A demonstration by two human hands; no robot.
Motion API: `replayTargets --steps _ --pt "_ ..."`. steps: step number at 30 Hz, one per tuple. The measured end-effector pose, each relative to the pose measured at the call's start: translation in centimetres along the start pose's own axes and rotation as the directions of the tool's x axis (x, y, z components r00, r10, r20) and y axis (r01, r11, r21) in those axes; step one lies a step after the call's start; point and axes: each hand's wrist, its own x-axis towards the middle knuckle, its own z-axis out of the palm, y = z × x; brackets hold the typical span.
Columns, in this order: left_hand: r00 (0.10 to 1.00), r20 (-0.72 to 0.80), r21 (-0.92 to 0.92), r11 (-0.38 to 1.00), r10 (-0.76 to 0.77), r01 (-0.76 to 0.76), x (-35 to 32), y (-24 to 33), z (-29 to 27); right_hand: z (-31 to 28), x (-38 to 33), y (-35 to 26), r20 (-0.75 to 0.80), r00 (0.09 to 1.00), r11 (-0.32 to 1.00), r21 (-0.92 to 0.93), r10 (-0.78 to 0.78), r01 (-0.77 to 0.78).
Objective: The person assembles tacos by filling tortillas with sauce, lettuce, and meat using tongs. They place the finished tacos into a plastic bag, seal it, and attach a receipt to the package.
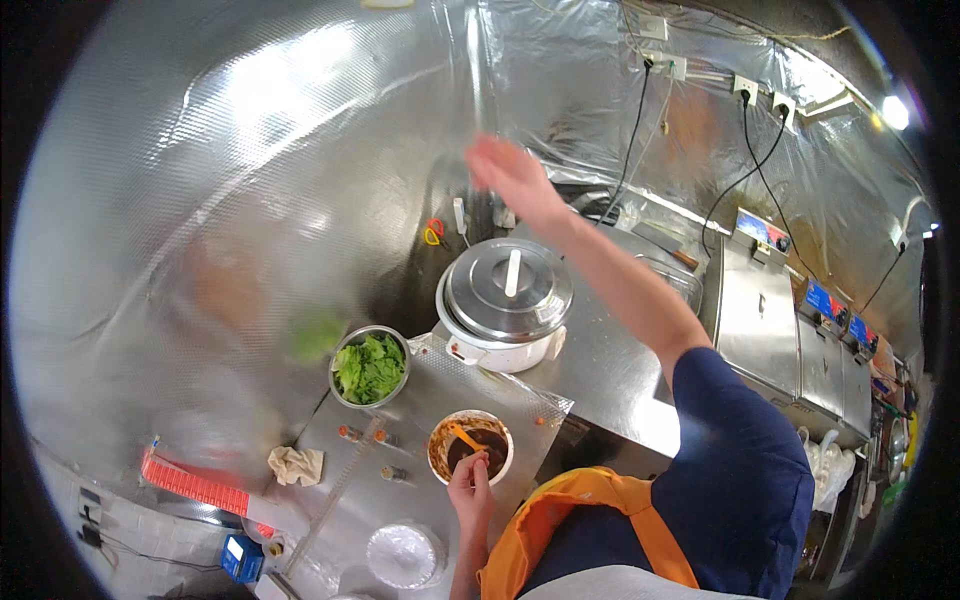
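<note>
My left hand point(470, 484) is at the near rim of a white tub point(507, 462) of dark brown sauce. Its fingers are closed around the end of an orange utensil point(464, 435) lying across the sauce; the utensil's working end is partly hidden. My right arm stretches up and forward, past the right side of a white pot point(500, 355) with a steel lid point(483, 290). Beyond the pot, my right hand point(510, 178) is in the air, blurred, fingers stretched out and nothing visible in them. A steel bowl point(403, 388) of green lettuce point(370, 368) stands left of the tub.
Several small shaker jars point(394, 473) stand between bowl and tub. A crumpled cloth point(296, 465) lies left, and a plastic-covered round container point(405, 556) is near me. Yellow-and-red scissors point(433, 232) hang by the foil wall. Steel fryers point(758, 315) line the right; cables point(640, 125) hang behind.
</note>
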Motion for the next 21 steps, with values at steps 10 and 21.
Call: replayTargets --steps 10,21 --pt "0.989 -0.106 0.272 0.96 0.102 -0.07 -4.5 6.2 -0.5 5.3 28.6 -10.3 0.071 0.96 0.345 0.938 -0.27 0.028" --pt "0.755 -0.646 0.195 0.933 -0.111 0.303 -19.7 5.6 4.3 7.1 27.8 1.4 0.137 0.99 0.718 0.685 0.043 -0.126"
